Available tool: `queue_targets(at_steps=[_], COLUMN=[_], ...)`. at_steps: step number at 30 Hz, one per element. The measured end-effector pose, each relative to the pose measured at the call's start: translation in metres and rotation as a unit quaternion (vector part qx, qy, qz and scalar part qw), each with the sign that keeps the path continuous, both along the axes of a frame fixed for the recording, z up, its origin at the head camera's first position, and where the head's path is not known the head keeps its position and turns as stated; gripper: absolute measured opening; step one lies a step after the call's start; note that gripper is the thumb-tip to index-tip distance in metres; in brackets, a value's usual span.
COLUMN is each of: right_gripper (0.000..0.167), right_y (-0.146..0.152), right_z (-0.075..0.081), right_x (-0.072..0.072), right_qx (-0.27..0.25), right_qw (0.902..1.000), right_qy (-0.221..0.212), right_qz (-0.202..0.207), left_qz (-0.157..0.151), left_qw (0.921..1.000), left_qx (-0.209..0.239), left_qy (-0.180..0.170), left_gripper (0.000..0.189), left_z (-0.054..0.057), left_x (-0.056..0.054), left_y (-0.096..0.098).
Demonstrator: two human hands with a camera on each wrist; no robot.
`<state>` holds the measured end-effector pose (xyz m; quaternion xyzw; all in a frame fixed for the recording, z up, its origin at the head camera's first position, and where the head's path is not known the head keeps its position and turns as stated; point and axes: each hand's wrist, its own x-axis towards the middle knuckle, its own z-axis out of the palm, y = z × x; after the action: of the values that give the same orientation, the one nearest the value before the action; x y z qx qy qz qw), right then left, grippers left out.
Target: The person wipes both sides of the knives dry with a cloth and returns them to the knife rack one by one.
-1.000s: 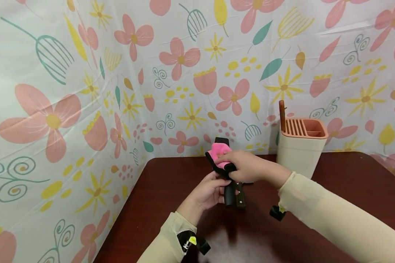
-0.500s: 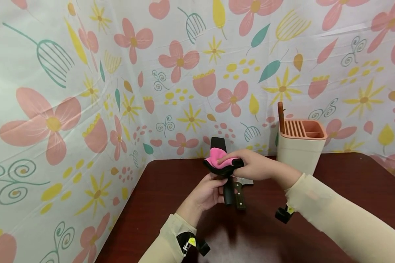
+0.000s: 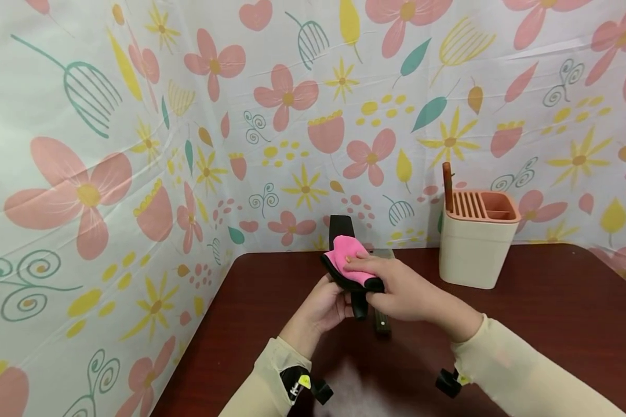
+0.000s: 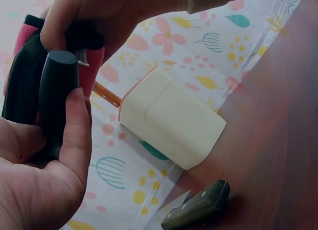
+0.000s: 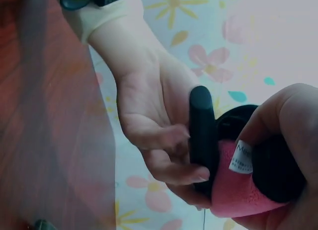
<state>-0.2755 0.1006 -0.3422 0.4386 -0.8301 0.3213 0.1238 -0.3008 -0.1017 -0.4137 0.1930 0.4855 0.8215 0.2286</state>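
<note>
My left hand [image 3: 323,307] grips the smooth dark handle [image 4: 60,91] of what looks like a black knife [image 3: 339,227], its broad flat end pointing up and away. My right hand [image 3: 404,292] pinches a folded pink cloth [image 3: 344,258] with black edging around the black blade, just above the left hand. A white tag [image 5: 241,158] shows on the cloth in the right wrist view. The cloth hides the middle of the blade. Behind the hands, a second knife with a riveted dark handle [image 4: 198,207] lies on the table, its pale metal blade [image 3: 385,253] partly covered.
A cream knife holder [image 3: 475,252] with an orange slotted top stands at the back right of the dark red table [image 3: 271,284]. One brown wooden handle [image 3: 447,188] sticks up from its slots. Flower-patterned cloth walls [image 3: 287,145] rise behind and at the left.
The right hand and the cloth have shifted down a little toward the handle, and more of the black blade's end shows. The left hand keeps its grip almost in place.
</note>
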Motion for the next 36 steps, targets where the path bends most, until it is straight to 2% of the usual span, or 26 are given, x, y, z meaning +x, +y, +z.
queue_targets(at_steps=[6,11,14,19,26,29,32,36], right_gripper=[0.063,0.064,0.065,0.066,0.069,0.069,0.069,0.068], right_y=[0.002,0.006,0.008,0.012,0.015,0.018,0.022,0.028], right_z=[-0.007,-0.014,-0.018,-0.023,-0.025,-0.026,-0.026,-0.025], right_x=[0.013,0.019,0.022,0.026,0.029,0.03,0.031,0.033], right_qx=[-0.012,-0.029,-0.035,-0.041,-0.034,-0.033,-0.033,-0.035], right_qw=[0.9994,0.9989,0.9987,0.999,0.999,0.9993,0.999,0.9982], right_qy=[0.019,0.029,0.028,0.008,-0.026,-0.019,-0.018,-0.031], right_qz=[-0.025,-0.023,-0.022,-0.018,-0.007,0.006,0.022,0.038], left_qz=[-0.001,0.017,0.026,0.025,0.036,0.038,0.045,0.06], left_qw=[1.0,0.9997,0.9993,0.9987,0.9983,0.9984,0.9982,0.9975], left_qx=[-0.004,-0.011,-0.019,-0.03,-0.039,-0.036,-0.034,-0.032], left_qy=[-0.007,-0.015,-0.021,-0.033,-0.022,-0.021,-0.021,-0.019], left_gripper=[0.024,0.02,0.024,0.039,0.045,0.039,0.023,0.014], left_z=[-0.001,-0.002,-0.004,-0.005,-0.009,-0.012,-0.013,-0.013], left_x=[0.0,-0.001,-0.002,-0.005,-0.009,-0.011,-0.011,-0.011], left_y=[0.001,0.002,0.002,0.004,0.004,0.003,0.001,-0.002])
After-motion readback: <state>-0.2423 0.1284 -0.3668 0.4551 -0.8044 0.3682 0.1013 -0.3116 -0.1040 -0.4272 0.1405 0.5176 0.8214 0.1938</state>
